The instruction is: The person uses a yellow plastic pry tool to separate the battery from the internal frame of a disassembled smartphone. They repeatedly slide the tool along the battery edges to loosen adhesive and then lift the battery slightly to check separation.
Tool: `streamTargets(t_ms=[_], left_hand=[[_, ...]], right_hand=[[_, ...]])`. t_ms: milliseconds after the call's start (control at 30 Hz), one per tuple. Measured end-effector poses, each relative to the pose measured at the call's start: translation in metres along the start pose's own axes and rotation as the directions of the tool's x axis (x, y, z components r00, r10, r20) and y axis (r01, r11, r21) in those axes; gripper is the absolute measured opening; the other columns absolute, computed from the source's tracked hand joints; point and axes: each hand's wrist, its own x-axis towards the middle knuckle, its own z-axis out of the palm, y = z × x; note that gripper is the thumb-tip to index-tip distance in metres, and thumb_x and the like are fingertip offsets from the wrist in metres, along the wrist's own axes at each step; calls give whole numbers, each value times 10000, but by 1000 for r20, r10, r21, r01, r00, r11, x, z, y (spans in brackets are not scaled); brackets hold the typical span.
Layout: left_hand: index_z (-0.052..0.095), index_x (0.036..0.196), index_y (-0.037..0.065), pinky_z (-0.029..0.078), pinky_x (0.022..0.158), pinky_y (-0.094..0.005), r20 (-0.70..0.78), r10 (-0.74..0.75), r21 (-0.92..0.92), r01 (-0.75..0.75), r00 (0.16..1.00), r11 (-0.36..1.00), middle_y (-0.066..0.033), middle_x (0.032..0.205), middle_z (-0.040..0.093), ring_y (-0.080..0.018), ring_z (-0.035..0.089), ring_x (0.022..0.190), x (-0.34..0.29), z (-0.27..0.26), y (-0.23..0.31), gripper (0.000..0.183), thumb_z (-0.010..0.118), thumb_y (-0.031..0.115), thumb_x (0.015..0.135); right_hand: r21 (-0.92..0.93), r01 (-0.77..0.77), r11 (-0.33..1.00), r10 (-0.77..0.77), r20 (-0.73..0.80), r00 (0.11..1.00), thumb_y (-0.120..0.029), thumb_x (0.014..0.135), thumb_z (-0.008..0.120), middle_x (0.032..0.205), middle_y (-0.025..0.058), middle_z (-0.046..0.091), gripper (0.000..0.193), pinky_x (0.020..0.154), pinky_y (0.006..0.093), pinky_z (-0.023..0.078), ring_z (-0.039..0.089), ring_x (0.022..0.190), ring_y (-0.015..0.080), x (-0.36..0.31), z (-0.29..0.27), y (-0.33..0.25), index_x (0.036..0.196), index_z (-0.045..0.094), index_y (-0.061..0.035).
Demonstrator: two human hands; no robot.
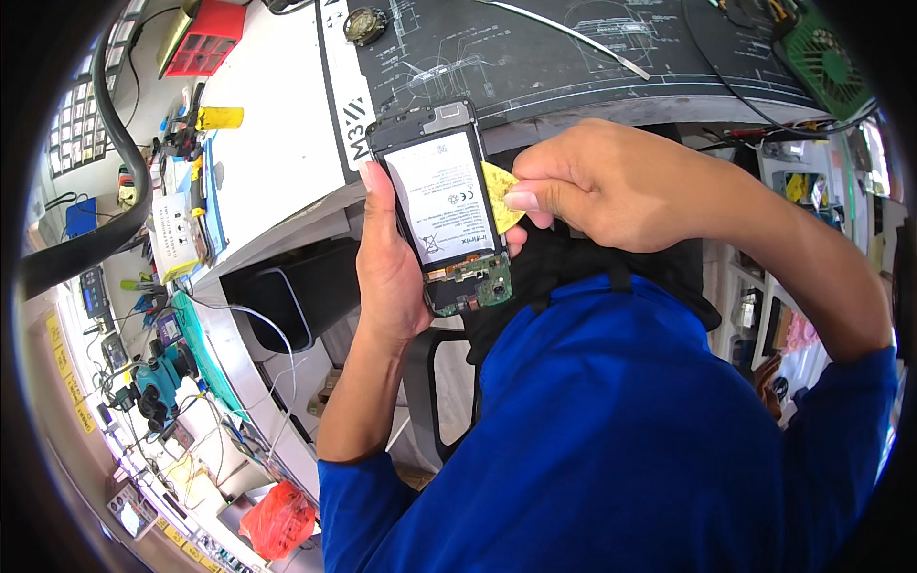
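While half hidden, yellow pick (499, 196) pinched in right hand (611, 186), opened phone (444, 205) gripped by left hand (387, 267).

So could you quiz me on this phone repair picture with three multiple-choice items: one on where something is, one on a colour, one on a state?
1. Where is the triangular pick?
A. At the right edge of the opened phone
B. Lying on the dark work mat
C. On the floor

2. What colour is the pick?
A. Red
B. Yellow
C. Green

3. In what state is the phone?
A. Closed, screen lit
B. Back cover off, battery and circuit board exposed
C. Broken in two halves

Answers: 1 A, the right hand pinches the pick against the phone's right edge. 2 B, the pick shows plain yellow beside the white battery. 3 B, the left hand grips the phone with its white battery and green board bare.
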Motion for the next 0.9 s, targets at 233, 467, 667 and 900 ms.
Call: streamTargets(t_ms=[233,467,667,900], left_hand=[[552,1306,-86,661,674,-413,-16,-24,-22,24,1000,999,-282,1037,709,-310,752,759,-5,2,-1,963,202,768,1031],[531,1368,-87,661,760,-418,8,69,-16,-69,998,998,-280,1135,708,-356,767,876,-6,1,9,1016,193,801,1009],[544,1358,-94,638,791,-443,-52,-11,-213,0,999,977,-280,1135,706,-370,753,884,-15,23,-6,1087,172,851,973],[570,1291,-51,634,698,-477,-45,-57,-139,50,997,989,-228,1024,692,-342,720,764,-24,24,-41,1015,185,837,984]], right_hand=[[19,63,998,-64,39,997,-258,1058,551,554,65,449,361,524,364,347,427,515,167,5,-5,0,805,620,-10],[39,-44,998,42,33,999,-247,1051,550,596,69,504,322,550,357,371,466,545,178,6,-9,-12,855,663,-17],[-122,-86,989,99,110,989,-257,1047,489,740,105,651,328,690,407,487,636,701,240,-18,-23,-25,923,743,-90],[-41,-87,995,91,106,990,-216,1039,548,652,115,609,313,694,442,490,613,659,319,-24,1,5,850,728,-43]])
